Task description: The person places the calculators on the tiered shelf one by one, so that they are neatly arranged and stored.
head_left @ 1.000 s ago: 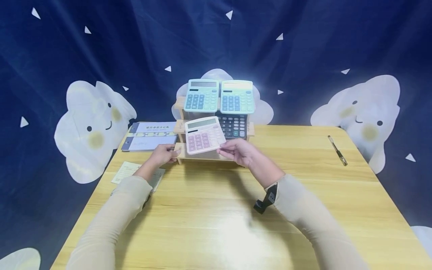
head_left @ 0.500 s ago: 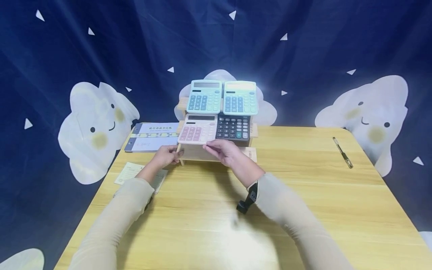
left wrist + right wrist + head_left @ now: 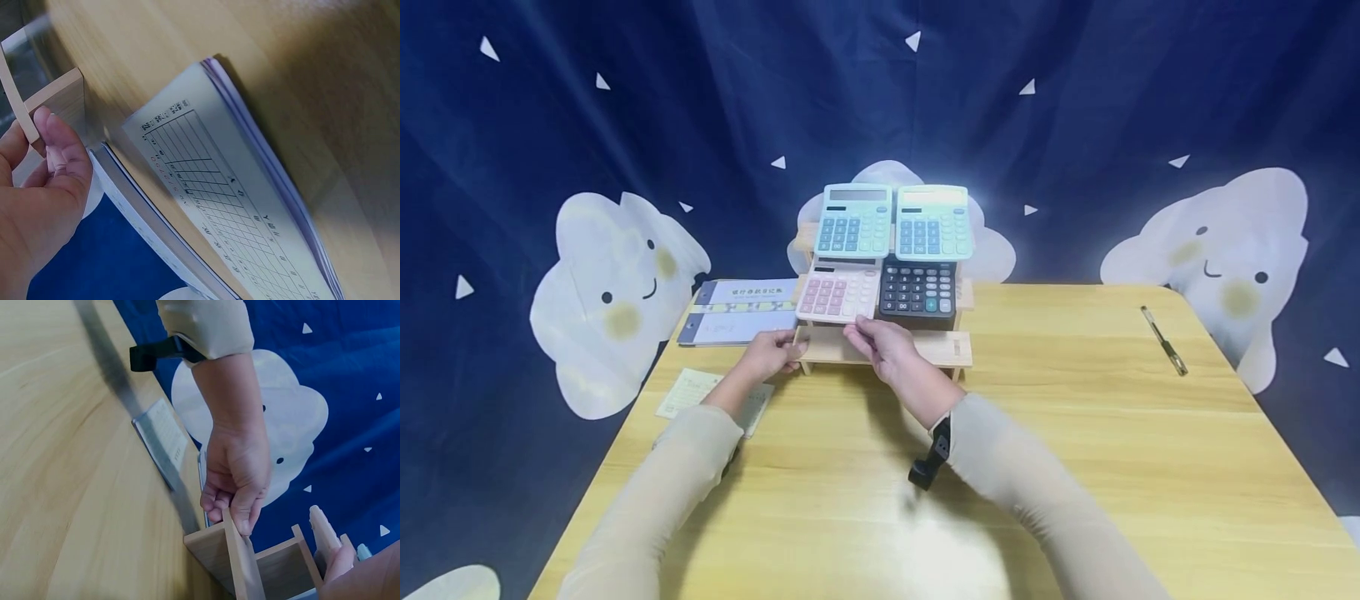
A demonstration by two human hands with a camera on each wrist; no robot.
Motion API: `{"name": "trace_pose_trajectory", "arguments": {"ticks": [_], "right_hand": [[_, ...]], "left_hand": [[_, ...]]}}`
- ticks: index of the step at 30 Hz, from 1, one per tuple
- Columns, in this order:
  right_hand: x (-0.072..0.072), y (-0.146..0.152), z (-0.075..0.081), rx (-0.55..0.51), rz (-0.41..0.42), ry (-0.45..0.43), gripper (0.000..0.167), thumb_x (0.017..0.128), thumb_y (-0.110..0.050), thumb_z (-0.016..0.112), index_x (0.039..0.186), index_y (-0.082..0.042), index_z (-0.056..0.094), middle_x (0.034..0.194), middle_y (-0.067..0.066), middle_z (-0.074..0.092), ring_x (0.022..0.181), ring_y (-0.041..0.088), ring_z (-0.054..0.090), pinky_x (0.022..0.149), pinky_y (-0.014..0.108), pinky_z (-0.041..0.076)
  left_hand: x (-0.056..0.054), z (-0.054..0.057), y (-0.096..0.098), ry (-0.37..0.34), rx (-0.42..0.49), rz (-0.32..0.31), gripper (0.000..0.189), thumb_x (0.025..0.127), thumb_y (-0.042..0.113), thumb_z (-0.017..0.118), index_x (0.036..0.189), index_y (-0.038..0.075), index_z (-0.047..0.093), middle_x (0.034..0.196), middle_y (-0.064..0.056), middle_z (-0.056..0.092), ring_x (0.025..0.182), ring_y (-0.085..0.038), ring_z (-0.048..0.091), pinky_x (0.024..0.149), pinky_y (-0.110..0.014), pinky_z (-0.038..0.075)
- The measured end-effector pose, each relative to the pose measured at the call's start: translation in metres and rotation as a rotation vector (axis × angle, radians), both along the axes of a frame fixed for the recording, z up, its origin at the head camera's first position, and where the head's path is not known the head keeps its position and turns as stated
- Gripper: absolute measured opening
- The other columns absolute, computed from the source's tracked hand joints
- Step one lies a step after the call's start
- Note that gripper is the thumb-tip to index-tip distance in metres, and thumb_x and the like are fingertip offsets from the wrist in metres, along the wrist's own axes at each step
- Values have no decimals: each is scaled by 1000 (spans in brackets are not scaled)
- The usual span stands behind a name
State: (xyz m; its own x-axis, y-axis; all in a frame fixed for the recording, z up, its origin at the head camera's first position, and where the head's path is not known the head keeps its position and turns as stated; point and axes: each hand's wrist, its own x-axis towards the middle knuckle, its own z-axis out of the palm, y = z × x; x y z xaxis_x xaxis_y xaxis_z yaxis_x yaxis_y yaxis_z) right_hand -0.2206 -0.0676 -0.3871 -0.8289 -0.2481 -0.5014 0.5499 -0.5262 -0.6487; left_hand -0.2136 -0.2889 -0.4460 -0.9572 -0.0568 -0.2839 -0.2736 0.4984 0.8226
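A pink-and-white calculator (image 3: 838,292) leans on the middle tier of a wooden stepped rack (image 3: 887,347). My right hand (image 3: 887,350) pinches its lower front edge, thumb on top. Beside it on the same tier is a black calculator (image 3: 917,288). Two mint-green calculators, a left one (image 3: 853,221) and a right one (image 3: 933,223), stand on the top tier. My left hand (image 3: 767,354) grips the left end of the bottom shelf; the left wrist view shows fingers and thumb round the board (image 3: 19,100). In the right wrist view the pink calculator (image 3: 324,531) appears edge-on.
A bound ledger book (image 3: 745,312) lies left of the rack on the wooden table (image 3: 1075,467). Nearer, a pad of printed forms (image 3: 688,392) sits partly under the left forearm. A pen (image 3: 1163,340) lies at the right. A dark blue curtain (image 3: 1037,125) hangs behind.
My right hand has carried the pink calculator back from over the bottom shelf onto the middle tier, left of the black one, then shifted slightly left. My left hand stays on the rack.
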Motion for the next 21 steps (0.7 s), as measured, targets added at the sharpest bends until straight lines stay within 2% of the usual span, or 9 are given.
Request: {"name": "trace_pose_trajectory", "arguments": {"ticks": [13,18,21], "right_hand": [[-6,-9,-13,-5,-127,12,31,94,0,52,123,11,51,80,12,64,74,15,68,76,20,56],[-6,-9,-19,-27,-173,25,25,95,0,51,117,11,50,81,12,62,74,15,68,78,19,55],[-6,-8,-22,-11,-164,32,23,95,-1,51,115,9,51,84,14,62,75,15,68,79,20,55]], "left_hand": [[6,-2,1,-6,15,35,56,94,21,58,141,-4,37,97,-15,61,70,-12,61,69,-25,58],[7,-7,3,-6,29,36,56,94,20,59,140,-5,37,95,-14,60,69,-11,61,68,-24,58],[8,-9,4,-12,38,37,57,94,19,59,140,-6,37,92,-11,58,68,-10,60,68,-24,58]]}}
